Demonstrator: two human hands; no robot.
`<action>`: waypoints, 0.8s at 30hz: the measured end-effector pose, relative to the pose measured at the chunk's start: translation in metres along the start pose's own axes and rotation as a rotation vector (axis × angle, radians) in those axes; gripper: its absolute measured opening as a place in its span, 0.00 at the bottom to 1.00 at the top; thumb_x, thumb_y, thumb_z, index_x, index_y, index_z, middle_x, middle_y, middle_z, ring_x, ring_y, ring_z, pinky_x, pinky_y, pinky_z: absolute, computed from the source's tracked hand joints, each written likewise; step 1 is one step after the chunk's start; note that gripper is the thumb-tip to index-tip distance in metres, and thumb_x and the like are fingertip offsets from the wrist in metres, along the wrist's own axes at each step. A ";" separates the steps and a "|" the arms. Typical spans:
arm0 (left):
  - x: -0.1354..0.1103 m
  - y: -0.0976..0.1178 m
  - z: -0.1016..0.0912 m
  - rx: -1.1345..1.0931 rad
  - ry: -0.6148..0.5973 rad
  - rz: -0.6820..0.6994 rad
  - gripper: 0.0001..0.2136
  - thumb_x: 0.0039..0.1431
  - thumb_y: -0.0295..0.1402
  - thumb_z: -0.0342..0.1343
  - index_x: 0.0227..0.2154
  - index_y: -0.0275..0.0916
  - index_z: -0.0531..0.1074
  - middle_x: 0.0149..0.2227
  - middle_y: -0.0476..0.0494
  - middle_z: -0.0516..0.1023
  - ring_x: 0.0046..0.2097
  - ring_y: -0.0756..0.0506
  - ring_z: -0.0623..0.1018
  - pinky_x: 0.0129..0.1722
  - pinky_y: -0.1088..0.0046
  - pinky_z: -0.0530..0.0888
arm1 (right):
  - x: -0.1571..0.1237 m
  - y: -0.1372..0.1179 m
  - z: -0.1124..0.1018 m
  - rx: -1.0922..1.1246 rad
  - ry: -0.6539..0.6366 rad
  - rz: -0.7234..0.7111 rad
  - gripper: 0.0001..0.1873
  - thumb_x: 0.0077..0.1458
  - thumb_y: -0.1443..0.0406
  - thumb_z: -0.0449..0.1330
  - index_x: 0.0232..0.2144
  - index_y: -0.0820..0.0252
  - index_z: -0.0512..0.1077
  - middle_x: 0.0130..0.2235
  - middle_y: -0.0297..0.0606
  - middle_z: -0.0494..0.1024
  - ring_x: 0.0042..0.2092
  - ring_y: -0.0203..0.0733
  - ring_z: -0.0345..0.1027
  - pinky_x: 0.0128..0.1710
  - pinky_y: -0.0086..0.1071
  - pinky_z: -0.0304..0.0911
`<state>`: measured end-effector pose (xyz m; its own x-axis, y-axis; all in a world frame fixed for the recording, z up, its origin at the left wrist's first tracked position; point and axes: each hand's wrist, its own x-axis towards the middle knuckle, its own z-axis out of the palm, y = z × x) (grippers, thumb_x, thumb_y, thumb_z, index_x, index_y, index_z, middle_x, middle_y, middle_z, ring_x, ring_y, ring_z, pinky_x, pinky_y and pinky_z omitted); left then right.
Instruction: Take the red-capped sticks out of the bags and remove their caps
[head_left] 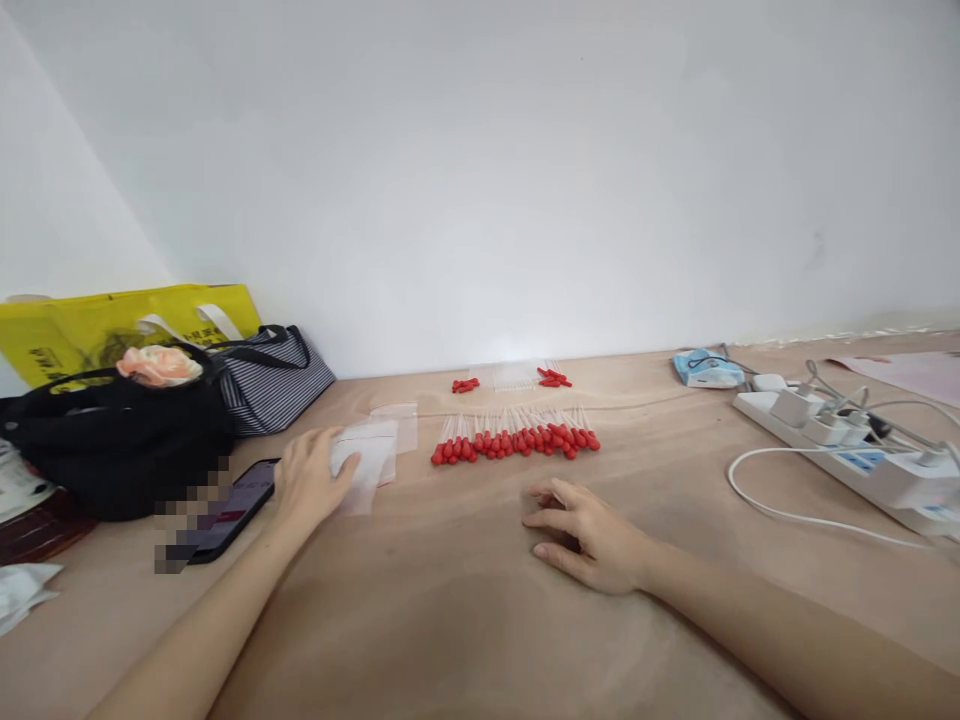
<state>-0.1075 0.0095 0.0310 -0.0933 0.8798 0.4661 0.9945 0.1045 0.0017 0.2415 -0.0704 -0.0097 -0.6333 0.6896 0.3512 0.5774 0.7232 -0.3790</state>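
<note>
My left hand (313, 474) rests at the left edge of several small clear plastic bags (373, 452) lying overlapped on the table. Its thumb stretches over the bags, apart from the other fingers; whether any bag is pinched is hard to see. On the bare tabletop lies my right hand (589, 535), fingers loosely curved, thumb apart, with nothing visible in it. Ahead of it, a row of thin pale sticks with red bulb-like ends (517, 440), resembling droppers, has the red ends towards me. Behind them is a flat clear bag (514, 375) with small red pieces (555, 378) beside it.
A phone (238, 508) lies left of my left hand. Further left stand a black bag (142, 430), a striped bag (274, 375) and a yellow bag (127, 315). On the right are a white power strip (832, 455) with plugs and cables, and a blue mask (705, 370).
</note>
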 end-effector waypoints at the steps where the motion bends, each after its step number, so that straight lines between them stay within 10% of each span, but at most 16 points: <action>1: -0.004 0.002 0.000 0.004 -0.031 0.084 0.23 0.54 0.42 0.40 0.51 0.37 0.61 0.54 0.36 0.61 0.57 0.37 0.58 0.52 0.58 0.57 | 0.000 0.000 0.000 -0.006 -0.003 0.009 0.17 0.52 0.60 0.53 0.44 0.57 0.68 0.49 0.44 0.63 0.47 0.43 0.60 0.46 0.39 0.57; 6: -0.018 0.007 0.007 0.013 -0.451 0.214 0.26 0.55 0.46 0.36 0.56 0.42 0.55 0.59 0.40 0.54 0.60 0.37 0.52 0.54 0.52 0.51 | 0.002 -0.003 -0.003 -0.044 -0.022 0.047 0.23 0.52 0.57 0.53 0.49 0.57 0.64 0.52 0.45 0.64 0.52 0.46 0.56 0.51 0.43 0.52; 12: -0.038 0.035 -0.007 -0.217 -0.052 0.432 0.20 0.57 0.41 0.40 0.48 0.40 0.65 0.54 0.41 0.63 0.59 0.41 0.55 0.57 0.55 0.49 | 0.002 -0.004 0.000 -0.041 0.020 0.043 0.21 0.52 0.58 0.53 0.48 0.58 0.65 0.48 0.43 0.67 0.49 0.43 0.60 0.48 0.39 0.55; 18: -0.070 0.092 -0.017 -0.531 -0.476 0.852 0.23 0.57 0.43 0.44 0.55 0.48 0.54 0.61 0.46 0.49 0.61 0.42 0.51 0.56 0.58 0.57 | 0.011 0.021 -0.003 -0.183 0.321 0.127 0.10 0.52 0.64 0.51 0.36 0.57 0.71 0.32 0.39 0.72 0.35 0.40 0.64 0.38 0.35 0.56; 24: -0.066 0.118 -0.016 -0.535 -0.606 0.876 0.24 0.57 0.46 0.43 0.55 0.45 0.55 0.60 0.43 0.51 0.61 0.42 0.51 0.58 0.54 0.49 | 0.042 0.058 -0.027 -0.276 0.546 0.565 0.15 0.47 0.57 0.54 0.36 0.60 0.68 0.29 0.37 0.71 0.32 0.40 0.64 0.34 0.33 0.54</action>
<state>0.0170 -0.0433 0.0148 0.7633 0.6460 -0.0013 0.6108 -0.7211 0.3270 0.2622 0.0020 0.0057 0.0876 0.8209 0.5643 0.8840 0.1970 -0.4239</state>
